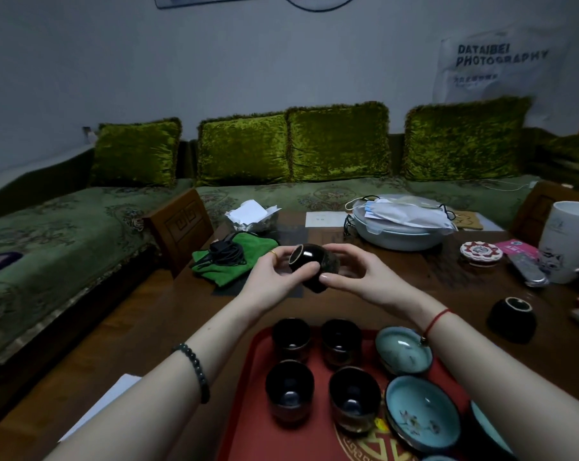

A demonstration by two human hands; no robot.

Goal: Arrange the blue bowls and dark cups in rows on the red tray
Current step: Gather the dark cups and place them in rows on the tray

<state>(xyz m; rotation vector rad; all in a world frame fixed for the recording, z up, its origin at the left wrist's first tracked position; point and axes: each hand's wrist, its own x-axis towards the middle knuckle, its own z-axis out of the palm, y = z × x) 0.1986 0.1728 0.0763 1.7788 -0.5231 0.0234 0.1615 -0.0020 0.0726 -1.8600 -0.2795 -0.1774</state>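
Both hands hold dark cups [306, 262] in the air above the table, beyond the red tray [248, 424]. My left hand [275, 274] grips one cup tipped on its side, its mouth facing left. My right hand [354, 267] closes on the cups from the right; a second cup seems nested behind the first. On the tray stand several dark cups [289, 390] in two rows at the left. Blue bowls [403, 349] [421, 412] line up to their right, partly hidden by my right forearm. One more dark cup [512, 317] lies upside down on the table, right of the tray.
A green cloth with a black cable [231, 257] lies at the table's far left. A grey lidded dish with face masks [401, 224] sits at the back. A white mug [569, 241], a remote [527, 272] and a round coaster [481, 252] crowd the right side. A green sofa runs behind.
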